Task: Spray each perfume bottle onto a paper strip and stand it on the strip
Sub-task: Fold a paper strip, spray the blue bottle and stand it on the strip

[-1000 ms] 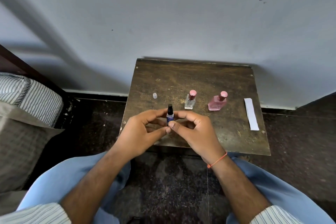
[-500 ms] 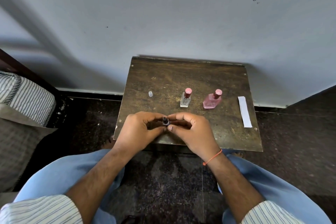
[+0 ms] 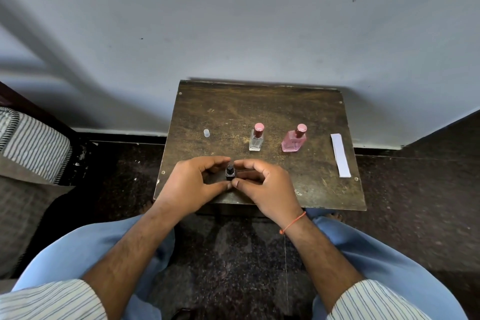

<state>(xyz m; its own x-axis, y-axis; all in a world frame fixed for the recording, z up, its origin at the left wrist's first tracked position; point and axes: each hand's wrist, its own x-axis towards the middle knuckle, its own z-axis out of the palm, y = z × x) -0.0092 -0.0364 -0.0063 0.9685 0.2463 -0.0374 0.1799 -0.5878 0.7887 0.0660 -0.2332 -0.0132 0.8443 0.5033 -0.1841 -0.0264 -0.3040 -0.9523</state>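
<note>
Broadly, the worn wooden table (image 3: 259,106) fills the middle of the frame against the wall, and the step in hand looks like readying the small dark bottle (image 3: 230,172) near the table's lower edge, at centre frame; both hands curl round it, the left hand (image 3: 193,184) with forefinger arched over the top and thumb below, the right hand (image 3: 262,184) mirroring it, thumb tips almost meeting just under the bottle; to do it well, I judge one hand should keep the bottle upright while the other fetches a strip from the white paper strips (image 3: 340,155) at the right of the table, well apart from the hands; the pink bottle (image 3: 294,140) and the clear bottle (image 3: 256,139) stand capped above the hands, untouched; a tiny clear cap (image 3: 206,133) sits to the upper left of them; hidden are the dark bottle's base and whether the fingers truly press its sides; how many strips lie stacked cannot be told.
</note>
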